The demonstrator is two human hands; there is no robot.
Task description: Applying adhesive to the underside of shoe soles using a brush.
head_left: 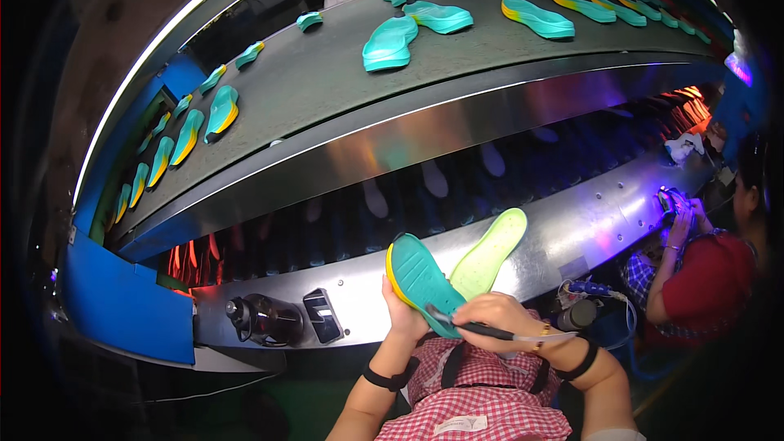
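Below the middle of the frame, we see the left hand (403,314) curl its fingers around the edge of a teal sole (420,276), likely to keep it steady while the right hand (496,313) pinches a black brush-like tool (492,331) over its lower end. Just behind, we see a pale green sole (492,253), maybe placed close for easy reach.

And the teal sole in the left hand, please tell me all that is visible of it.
The sole is rounded at its upper end, teal with a yellow left rim, and looks like moulded foam. Thin lines cross its upper half. The left hand holds it tilted before the metal ledge; the tip of the tool in the right hand appears to touch it near the lower end.
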